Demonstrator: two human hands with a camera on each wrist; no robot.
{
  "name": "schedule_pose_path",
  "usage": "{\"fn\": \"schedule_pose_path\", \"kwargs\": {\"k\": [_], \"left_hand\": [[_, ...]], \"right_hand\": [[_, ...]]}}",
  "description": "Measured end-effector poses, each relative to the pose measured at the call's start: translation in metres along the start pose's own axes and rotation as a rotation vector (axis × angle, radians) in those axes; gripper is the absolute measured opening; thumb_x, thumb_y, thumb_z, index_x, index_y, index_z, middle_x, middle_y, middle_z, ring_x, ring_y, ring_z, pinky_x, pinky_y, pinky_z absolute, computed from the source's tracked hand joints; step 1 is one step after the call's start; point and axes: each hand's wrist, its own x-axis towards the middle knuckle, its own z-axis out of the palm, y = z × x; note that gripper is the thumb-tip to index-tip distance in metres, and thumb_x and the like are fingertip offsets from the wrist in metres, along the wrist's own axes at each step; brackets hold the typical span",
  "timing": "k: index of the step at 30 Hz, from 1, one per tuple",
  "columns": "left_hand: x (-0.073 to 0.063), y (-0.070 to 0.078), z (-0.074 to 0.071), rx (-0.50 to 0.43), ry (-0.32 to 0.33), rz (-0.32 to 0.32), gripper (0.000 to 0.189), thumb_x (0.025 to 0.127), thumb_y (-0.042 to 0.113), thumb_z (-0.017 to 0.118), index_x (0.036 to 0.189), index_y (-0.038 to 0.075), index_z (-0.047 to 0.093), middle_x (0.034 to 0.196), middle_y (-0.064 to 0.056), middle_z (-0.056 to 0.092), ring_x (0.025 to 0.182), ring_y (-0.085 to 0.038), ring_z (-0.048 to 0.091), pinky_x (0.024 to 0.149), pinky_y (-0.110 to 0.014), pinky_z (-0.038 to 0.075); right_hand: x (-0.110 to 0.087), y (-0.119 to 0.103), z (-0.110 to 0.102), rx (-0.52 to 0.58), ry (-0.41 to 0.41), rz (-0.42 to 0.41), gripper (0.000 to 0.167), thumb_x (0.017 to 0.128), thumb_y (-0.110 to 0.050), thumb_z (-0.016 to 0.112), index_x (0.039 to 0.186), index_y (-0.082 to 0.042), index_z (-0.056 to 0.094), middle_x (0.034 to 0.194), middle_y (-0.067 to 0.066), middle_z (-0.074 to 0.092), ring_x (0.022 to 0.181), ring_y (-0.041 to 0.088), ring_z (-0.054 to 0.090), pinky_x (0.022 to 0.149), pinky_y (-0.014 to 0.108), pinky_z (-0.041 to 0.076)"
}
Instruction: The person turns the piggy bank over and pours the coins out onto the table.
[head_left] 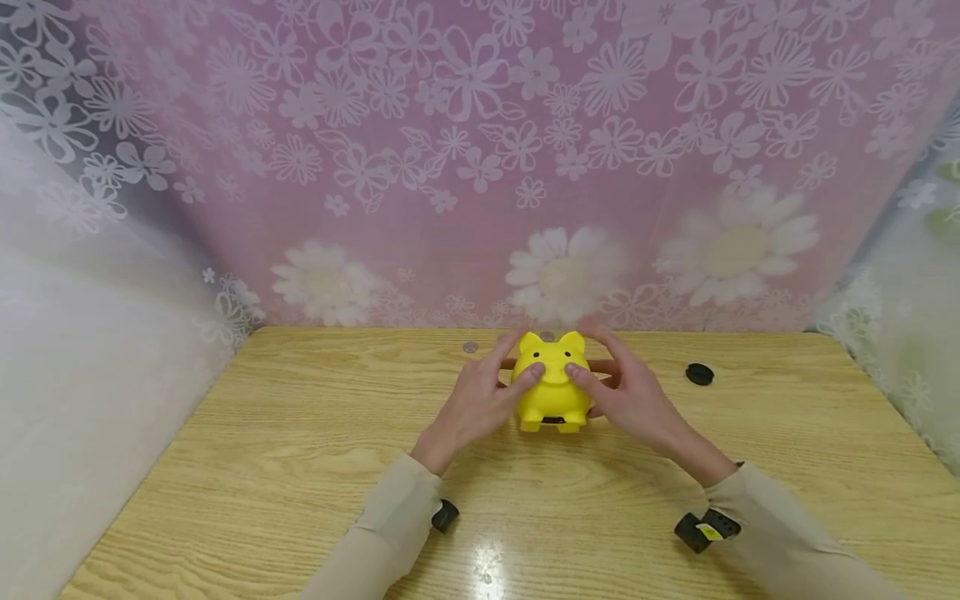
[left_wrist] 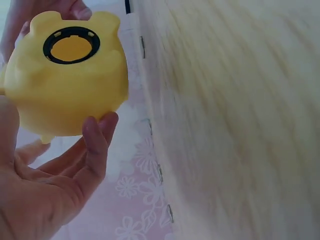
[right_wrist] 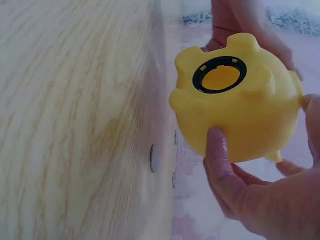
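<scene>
Both hands hold a yellow piggy bank (head_left: pixel 553 387) above the table, its face turned up toward the head camera. My left hand (head_left: pixel 480 393) grips its left side, thumb on the snout area. On the other side, my right hand (head_left: pixel 636 397) mirrors that grip. From the left wrist view, the bank's underside shows a round hole edged by a black ring (left_wrist: pixel 47 54), with no cover in it. The right wrist view shows the same ring (right_wrist: pixel 242 75) between the stubby feet. A black round cap (head_left: pixel 700 373) lies on the table to the right.
The wooden table (head_left: pixel 315 433) reaches back to a pink flowered curtain (head_left: pixel 420 192). One coin (head_left: pixel 470 347) lies near the back edge; another coin (head_left: pixel 547 337) shows just behind the bank. More coins appear in the wrist views, such as a coin (right_wrist: pixel 154 158) on the tabletop.
</scene>
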Motion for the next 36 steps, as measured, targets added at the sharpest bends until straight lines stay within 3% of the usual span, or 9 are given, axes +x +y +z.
{"fn": "schedule_pose_path", "kwargs": {"k": [7, 13, 16, 21, 29, 36], "left_hand": [[0.0008, 0.0042, 0.0003, 0.009, -0.051, -0.115, 0.065, 0.096, 0.076, 0.042, 0.156, 0.056, 0.022, 0.144, -0.017, 0.061, 0.121, -0.026, 0.069, 0.092, -0.045, 0.059], [0.0008, 0.0075, 0.001, 0.039, -0.111, -0.211, 0.067, 0.097, 0.077, 0.037, 0.158, 0.053, 0.021, 0.146, -0.016, 0.06, 0.128, -0.029, 0.064, 0.102, -0.056, 0.053], [0.0002, 0.0075, 0.0019, -0.003, -0.14, -0.237, 0.067, 0.098, 0.075, 0.038, 0.158, 0.052, 0.021, 0.144, -0.017, 0.061, 0.113, -0.031, 0.072, 0.093, -0.053, 0.059], [0.0009, 0.0067, 0.0019, -0.155, -0.16, -0.259, 0.067, 0.098, 0.071, 0.045, 0.158, 0.052, 0.022, 0.137, -0.021, 0.062, 0.066, -0.026, 0.074, 0.057, -0.044, 0.063], [0.0018, 0.0047, 0.0003, -0.186, -0.16, -0.272, 0.072, 0.096, 0.074, 0.047, 0.159, 0.047, 0.024, 0.131, -0.022, 0.065, 0.064, -0.029, 0.074, 0.056, -0.044, 0.062], [0.0022, 0.0042, -0.0011, -0.234, -0.157, -0.293, 0.073, 0.095, 0.072, 0.051, 0.158, 0.041, 0.029, 0.127, -0.022, 0.068, 0.066, -0.031, 0.074, 0.06, -0.046, 0.063]], "right_hand": [[0.0011, -0.0014, -0.0016, 0.084, -0.04, 0.111, 0.07, 0.103, -0.047, 0.057, 0.161, -0.024, 0.026, 0.144, 0.032, 0.054, 0.105, 0.034, 0.073, 0.077, 0.051, 0.064], [0.002, -0.0023, 0.0001, 0.127, -0.057, 0.198, 0.076, 0.102, -0.05, 0.058, 0.161, -0.019, 0.023, 0.148, 0.033, 0.05, 0.107, 0.034, 0.072, 0.08, 0.051, 0.064], [0.0019, -0.0038, 0.0015, 0.138, -0.067, 0.227, 0.078, 0.102, -0.051, 0.058, 0.162, -0.015, 0.022, 0.149, 0.033, 0.048, 0.107, 0.033, 0.072, 0.081, 0.05, 0.064], [0.0009, -0.0043, 0.0015, 0.153, -0.091, 0.23, 0.078, 0.103, -0.047, 0.057, 0.163, -0.015, 0.019, 0.151, 0.033, 0.047, 0.11, 0.033, 0.071, 0.085, 0.049, 0.063], [0.0018, -0.0049, 0.0004, 0.133, -0.131, 0.24, 0.08, 0.103, -0.048, 0.057, 0.165, -0.02, 0.015, 0.151, 0.032, 0.046, 0.116, 0.035, 0.069, 0.09, 0.048, 0.062], [0.0019, -0.0068, -0.001, 0.138, -0.161, 0.278, 0.083, 0.103, -0.051, 0.056, 0.166, -0.025, 0.01, 0.149, 0.034, 0.047, 0.105, 0.035, 0.073, 0.083, 0.049, 0.063]]}}
